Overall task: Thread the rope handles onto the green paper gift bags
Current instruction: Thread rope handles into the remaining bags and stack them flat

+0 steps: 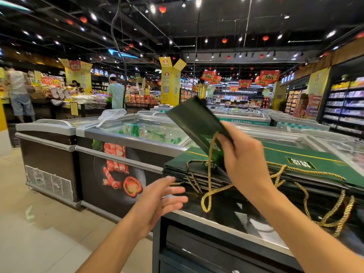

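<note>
Got the green bag [197, 119] pinched in the right hand [242, 154], tilted up-left, with its gold rope [209, 174] dangling just right of the open left hand [161, 196], probably closest for grabbing.

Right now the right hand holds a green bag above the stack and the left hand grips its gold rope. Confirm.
Wrong on the left hand: the head view shows it open, clear of the gold rope. The right hand does hold the green bag above the stack.
</note>
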